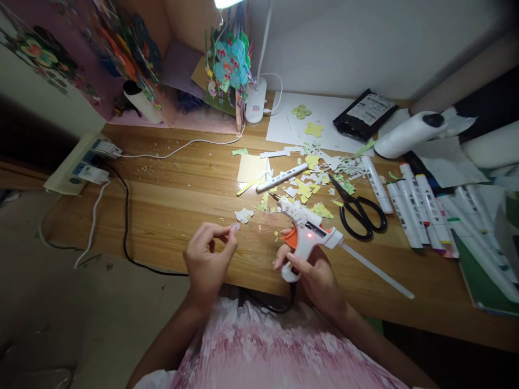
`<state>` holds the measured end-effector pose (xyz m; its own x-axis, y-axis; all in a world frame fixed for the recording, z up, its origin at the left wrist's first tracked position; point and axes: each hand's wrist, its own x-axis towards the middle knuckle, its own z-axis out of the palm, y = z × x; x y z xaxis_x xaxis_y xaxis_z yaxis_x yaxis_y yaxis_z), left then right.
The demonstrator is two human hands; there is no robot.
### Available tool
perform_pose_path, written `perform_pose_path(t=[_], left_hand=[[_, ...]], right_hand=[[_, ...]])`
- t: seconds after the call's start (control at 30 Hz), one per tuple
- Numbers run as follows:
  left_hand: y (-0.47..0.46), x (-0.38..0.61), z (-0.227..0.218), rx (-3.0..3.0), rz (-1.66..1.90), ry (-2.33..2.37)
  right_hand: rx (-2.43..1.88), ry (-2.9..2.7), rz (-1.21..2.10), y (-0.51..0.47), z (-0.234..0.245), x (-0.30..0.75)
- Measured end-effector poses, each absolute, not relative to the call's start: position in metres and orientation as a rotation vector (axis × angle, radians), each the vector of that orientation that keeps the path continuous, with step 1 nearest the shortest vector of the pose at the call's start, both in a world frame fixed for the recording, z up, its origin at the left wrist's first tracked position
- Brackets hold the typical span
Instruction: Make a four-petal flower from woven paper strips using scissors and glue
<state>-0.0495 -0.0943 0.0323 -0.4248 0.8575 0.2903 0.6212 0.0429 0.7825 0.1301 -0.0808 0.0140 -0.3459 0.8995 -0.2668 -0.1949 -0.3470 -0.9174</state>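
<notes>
My right hand is closed round the handle of a white hot glue gun with an orange trigger. A red light glows on its side, its nozzle points up and left, and a clear glue stick sticks out of its back. My left hand is raised over the table's front edge, thumb and forefinger pinched together; whatever is between the fingertips is too small to name. Just beyond the nozzle lie a white marker, yellow and white paper scraps and a pale yellow paper square.
Black-handled scissors lie right of the glue gun, beside several markers. Two yellow-green flower cutouts rest on a white sheet at the back. A power strip with cables sits at left; a lamp base stands behind.
</notes>
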Motion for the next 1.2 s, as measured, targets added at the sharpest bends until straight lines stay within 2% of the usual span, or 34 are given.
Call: perform_pose_path(t=[0.23,0.7,1.03,1.2], left_hand=[[-0.103,-0.027,0.033,1.476,1.259,1.833],[-0.104,-0.03,0.032,1.483,1.103,1.671],[-0.097,-0.038,0.024,1.544,1.122,1.638],[-0.092,-0.041,0.022,1.375,1.115,1.743]], right_hand=[[-1.29,-1.087,1.586,-0.066,0.017,0.109],[-1.487,-1.405,1.32,-0.062,0.019,0.108],[-1.468,-1.476,1.38,-0.057,0.015,0.105],[-1.422,-1.281,1.555,-0.057,0.015,0.113]])
